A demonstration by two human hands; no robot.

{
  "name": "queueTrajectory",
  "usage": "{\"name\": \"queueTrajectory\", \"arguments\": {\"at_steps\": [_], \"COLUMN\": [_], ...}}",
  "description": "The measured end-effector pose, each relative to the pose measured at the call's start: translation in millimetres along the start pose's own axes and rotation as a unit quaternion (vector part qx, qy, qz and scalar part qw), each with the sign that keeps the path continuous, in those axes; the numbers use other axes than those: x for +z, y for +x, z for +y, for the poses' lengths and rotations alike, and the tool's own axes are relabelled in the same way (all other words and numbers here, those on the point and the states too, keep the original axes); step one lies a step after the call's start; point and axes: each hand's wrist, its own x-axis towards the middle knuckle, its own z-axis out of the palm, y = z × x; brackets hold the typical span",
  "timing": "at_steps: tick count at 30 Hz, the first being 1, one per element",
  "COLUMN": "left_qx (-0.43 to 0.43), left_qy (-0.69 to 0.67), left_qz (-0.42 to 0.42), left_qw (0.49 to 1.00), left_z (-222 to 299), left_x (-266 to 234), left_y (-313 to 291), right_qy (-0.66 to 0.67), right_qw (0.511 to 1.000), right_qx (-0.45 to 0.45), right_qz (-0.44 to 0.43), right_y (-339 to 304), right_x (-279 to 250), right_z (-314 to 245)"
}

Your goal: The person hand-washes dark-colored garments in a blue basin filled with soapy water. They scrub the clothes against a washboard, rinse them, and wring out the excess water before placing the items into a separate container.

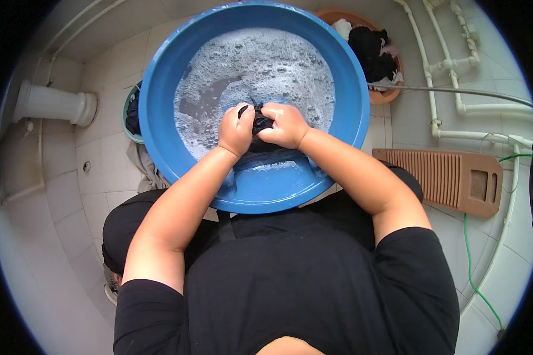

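A large blue basin (160,112) stands in front of me, with grey soapy water (272,65) and white suds in it. Over its near half, both my hands grip a dark wet cloth (260,121) that looks black. My left hand (237,130) is closed on the cloth's left side, thumb on top. My right hand (283,125) is closed on its right side, close beside the left. The lower part of the cloth hangs down to the water, and its full shape is hidden by my hands.
An orange-brown basin (391,94) of dark and light clothes stands behind at the right. A green tub (130,127) with dark cloth is partly hidden at the left. A brown washboard (456,180) lies at right, near white pipes (444,133) and a green cord (471,260).
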Motion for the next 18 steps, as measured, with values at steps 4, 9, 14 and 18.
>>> {"name": "queueTrajectory", "arguments": {"at_steps": [4,9,14,18], "left_qx": [-0.230,-0.223,-0.054,0.000], "left_qy": [-0.095,-0.085,-0.002,-0.139], "left_qz": [0.168,0.254,0.190,0.180], "left_qw": [0.954,0.937,0.980,0.974], "left_z": [3.0,-21.0,14.5,34.3], "left_x": [-21.8,-104.2,-86.7,-157.6], "left_y": [7.4,25.5,31.0,68.8], "right_qy": [-0.048,-0.022,0.019,-0.216], "right_qw": [0.997,0.994,0.937,0.965], "right_qx": [-0.045,0.086,0.027,-0.086], "right_qz": [0.038,0.056,0.347,0.124], "right_y": [-3.1,15.6,77.0,79.7], "right_x": [-7.2,-25.7,-7.0,29.0], "right_z": [9.9,13.6,6.2,-28.5]}}
